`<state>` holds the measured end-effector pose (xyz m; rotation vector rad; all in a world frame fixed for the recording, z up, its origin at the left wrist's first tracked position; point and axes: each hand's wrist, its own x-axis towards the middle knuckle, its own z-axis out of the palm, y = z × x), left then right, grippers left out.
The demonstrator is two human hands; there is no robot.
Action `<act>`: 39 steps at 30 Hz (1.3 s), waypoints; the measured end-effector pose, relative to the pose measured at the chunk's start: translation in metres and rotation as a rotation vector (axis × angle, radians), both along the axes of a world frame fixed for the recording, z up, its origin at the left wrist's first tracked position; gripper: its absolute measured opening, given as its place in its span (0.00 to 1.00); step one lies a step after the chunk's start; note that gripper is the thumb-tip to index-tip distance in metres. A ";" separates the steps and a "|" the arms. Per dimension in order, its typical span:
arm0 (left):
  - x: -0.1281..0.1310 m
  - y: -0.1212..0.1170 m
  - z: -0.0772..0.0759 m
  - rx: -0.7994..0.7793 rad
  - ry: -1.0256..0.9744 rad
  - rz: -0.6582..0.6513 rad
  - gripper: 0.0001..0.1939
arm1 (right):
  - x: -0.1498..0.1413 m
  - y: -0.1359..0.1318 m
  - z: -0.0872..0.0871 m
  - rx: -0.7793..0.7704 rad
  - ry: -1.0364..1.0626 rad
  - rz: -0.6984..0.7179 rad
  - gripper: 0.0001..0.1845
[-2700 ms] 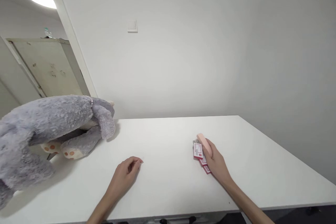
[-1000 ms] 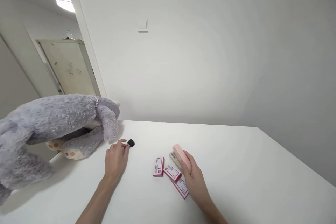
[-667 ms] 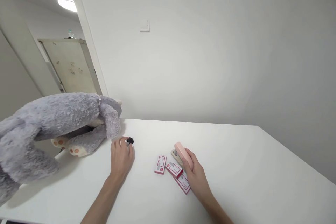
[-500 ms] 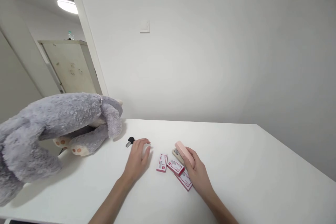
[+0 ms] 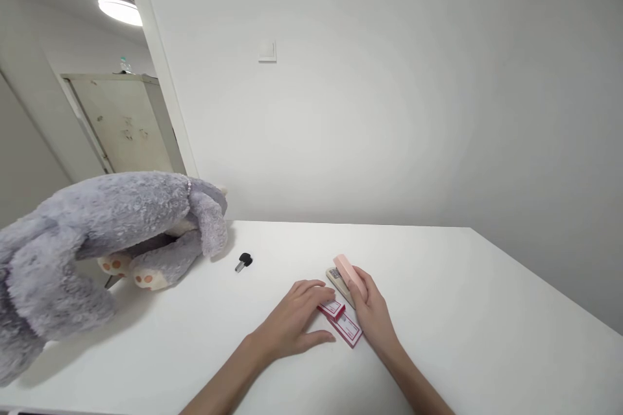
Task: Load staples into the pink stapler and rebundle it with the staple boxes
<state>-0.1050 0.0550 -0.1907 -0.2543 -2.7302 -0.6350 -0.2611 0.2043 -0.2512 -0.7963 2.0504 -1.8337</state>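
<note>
My left hand [image 5: 296, 321] is spread low over the red-and-white small boxes, fingers apart, its fingertips at the upper red-and-white box [image 5: 333, 308]. That box rests partly on a lower red-and-white box [image 5: 349, 329]. A third such box, seen earlier, is hidden by the left hand. My right hand [image 5: 374, 311] is closed around a long pink bar [image 5: 349, 272] with rounded edges; its exact kind is unclear. Beside and partly under the bar lies a beige slab like a remote control [image 5: 335, 279]. A black-headed key [image 5: 244, 260] lies apart, farther left on the table.
A large grey plush toy [image 5: 131, 214] lies over the left side of the white table [image 5: 428, 337]. The wall [image 5: 350, 91] with a light switch [image 5: 267, 50] rises behind the table. A metal cabinet [image 5: 119, 120] stands beyond the opening at left.
My left hand has let go of the key, leaving it on the table, and has moved right over the boxes. The right hand keeps the pink bar, nearly still over the last second.
</note>
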 end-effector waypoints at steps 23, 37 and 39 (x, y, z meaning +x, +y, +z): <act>0.019 -0.056 -0.008 -0.293 0.207 0.470 0.19 | -0.002 0.003 0.002 0.005 -0.032 -0.025 0.31; 0.003 -0.016 -0.009 -0.265 0.069 0.321 0.14 | -0.001 0.003 0.001 0.002 -0.012 0.006 0.30; 0.007 -0.022 -0.009 -0.249 0.073 0.311 0.15 | -0.001 0.003 0.002 0.005 -0.009 0.004 0.29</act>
